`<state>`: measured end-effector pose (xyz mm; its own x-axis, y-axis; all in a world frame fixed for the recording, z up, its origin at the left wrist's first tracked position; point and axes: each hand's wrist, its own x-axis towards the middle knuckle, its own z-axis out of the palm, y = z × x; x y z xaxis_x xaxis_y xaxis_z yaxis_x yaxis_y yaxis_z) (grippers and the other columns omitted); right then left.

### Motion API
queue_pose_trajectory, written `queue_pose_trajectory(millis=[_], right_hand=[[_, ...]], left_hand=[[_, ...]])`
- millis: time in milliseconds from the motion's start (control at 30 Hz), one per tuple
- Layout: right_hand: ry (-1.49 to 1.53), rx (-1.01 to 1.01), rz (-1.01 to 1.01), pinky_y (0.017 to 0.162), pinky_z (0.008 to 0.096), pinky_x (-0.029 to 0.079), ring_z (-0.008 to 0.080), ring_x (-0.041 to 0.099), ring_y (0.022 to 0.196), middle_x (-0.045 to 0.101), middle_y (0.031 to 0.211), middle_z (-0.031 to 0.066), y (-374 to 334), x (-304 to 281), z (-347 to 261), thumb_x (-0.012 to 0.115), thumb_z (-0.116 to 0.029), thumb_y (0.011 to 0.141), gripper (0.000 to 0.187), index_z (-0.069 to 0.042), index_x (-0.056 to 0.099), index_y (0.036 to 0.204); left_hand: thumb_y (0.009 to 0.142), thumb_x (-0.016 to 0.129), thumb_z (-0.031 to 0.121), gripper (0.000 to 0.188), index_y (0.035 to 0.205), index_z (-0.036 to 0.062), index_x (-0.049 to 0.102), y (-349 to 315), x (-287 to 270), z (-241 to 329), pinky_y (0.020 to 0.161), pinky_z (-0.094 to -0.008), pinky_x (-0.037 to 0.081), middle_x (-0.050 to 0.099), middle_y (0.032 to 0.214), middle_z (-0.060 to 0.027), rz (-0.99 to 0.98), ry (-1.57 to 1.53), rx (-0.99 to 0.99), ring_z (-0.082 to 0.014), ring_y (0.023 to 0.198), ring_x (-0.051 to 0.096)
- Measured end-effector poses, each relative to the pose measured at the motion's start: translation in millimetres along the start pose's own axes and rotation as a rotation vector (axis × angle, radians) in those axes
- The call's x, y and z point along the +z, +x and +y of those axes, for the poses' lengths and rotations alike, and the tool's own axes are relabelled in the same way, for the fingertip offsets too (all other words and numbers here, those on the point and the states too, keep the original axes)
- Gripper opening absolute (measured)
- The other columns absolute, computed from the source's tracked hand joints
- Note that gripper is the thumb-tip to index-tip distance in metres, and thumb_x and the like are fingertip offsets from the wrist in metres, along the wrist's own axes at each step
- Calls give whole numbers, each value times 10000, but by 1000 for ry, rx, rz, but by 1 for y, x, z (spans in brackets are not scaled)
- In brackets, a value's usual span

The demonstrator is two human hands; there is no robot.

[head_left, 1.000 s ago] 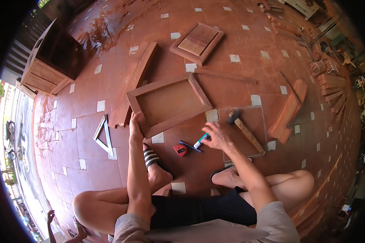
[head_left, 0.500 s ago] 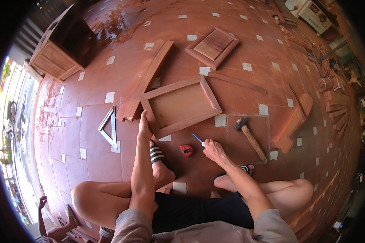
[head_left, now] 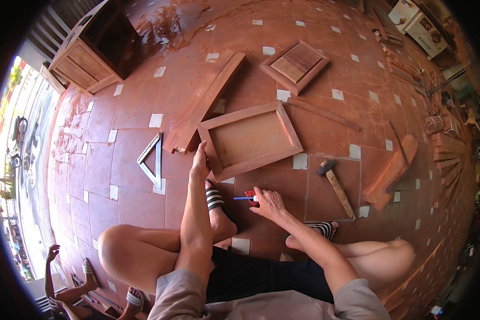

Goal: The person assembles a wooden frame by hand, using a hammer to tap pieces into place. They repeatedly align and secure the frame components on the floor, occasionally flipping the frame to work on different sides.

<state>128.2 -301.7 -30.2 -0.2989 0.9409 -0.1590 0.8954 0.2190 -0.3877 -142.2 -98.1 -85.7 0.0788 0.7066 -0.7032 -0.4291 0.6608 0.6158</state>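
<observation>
My left hand (head_left: 200,163) is at the near-left corner of a framed wooden panel (head_left: 214,172), gripping its edge, with some fingers hidden. The panel is rectangular, with a raised border around a recessed middle. Between the fingers of my right hand (head_left: 270,203) is a slim blue pen (head_left: 242,198), pointing left. Just beneath that hand sits a red tape measure (head_left: 250,193), mostly covered, so I cannot tell whether the hand touches it. To the right lies a hammer (head_left: 337,190) with a wooden handle.
A metal set square (head_left: 153,162) lies left of my left hand. Beyond are a long wooden beam (head_left: 208,101), a smaller framed panel (head_left: 295,65) and a thin strip (head_left: 325,114). Farther right is a wood block (head_left: 389,173); a wooden cabinet (head_left: 85,61) stands far left. Another person's arm (head_left: 49,272) shows lower left.
My right hand has moved left and slightly down, over the tape measure, and the pen has turned to point left. My left hand stays at the panel's corner. The view has shifted slightly.
</observation>
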Motion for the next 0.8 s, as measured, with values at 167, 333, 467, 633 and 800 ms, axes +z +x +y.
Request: queue_pose_trajectory(millis=[167, 333, 467, 633, 800], right_hand=[[5, 38, -49, 775, 486, 587, 363, 743, 863, 740, 943, 184, 1, 8, 1, 875, -362, 741, 641, -17, 561, 1180], [-34, -18, -21, 711, 467, 594, 346, 743, 776, 727, 842, 151, -1, -18, 7, 889, -343, 712, 572, -39, 570, 1077], [-200, 5, 3, 664, 459, 595, 329, 742, 748, 711, 784, 140, -6, -102, 49, 856, -330, 729, 500, -56, 576, 1039], [-282, 177, -8, 727, 500, 600, 376, 744, 809, 735, 844, 168, -67, -261, 149, 841, -298, 727, 468, -50, 636, 1068], [-429, 581, 10, 819, 485, 588, 381, 739, 927, 747, 943, 206, -171, -344, 228, 901, -362, 682, 591, -37, 702, 1135]], left_hand=[[960, 655, 547, 648, 1363, 42, 610, 12, -4, -6, 917, -393, 540, 686, 1189, -124, 5, -41, 2, -240, 1026, 664], [978, 654, 483, 606, 1351, 6, 623, 14, 8, -8, 955, -414, 573, 696, 1290, -173, 186, 122, 22, -275, 1137, 690], [873, 828, 348, 552, 1283, 18, 663, 8, 21, -6, 831, -417, 577, 700, 1085, -114, 250, 367, 132, -229, 966, 684], [836, 862, 231, 328, 1057, 16, 750, 7, 23, -8, 747, -433, 586, 711, 996, -96, 259, 482, 223, -216, 909, 690], [844, 819, 112, 287, 1069, -40, 727, 33, 13, -10, 707, -411, 620, 742, 955, -130, 203, 270, 114, -262, 813, 725]])
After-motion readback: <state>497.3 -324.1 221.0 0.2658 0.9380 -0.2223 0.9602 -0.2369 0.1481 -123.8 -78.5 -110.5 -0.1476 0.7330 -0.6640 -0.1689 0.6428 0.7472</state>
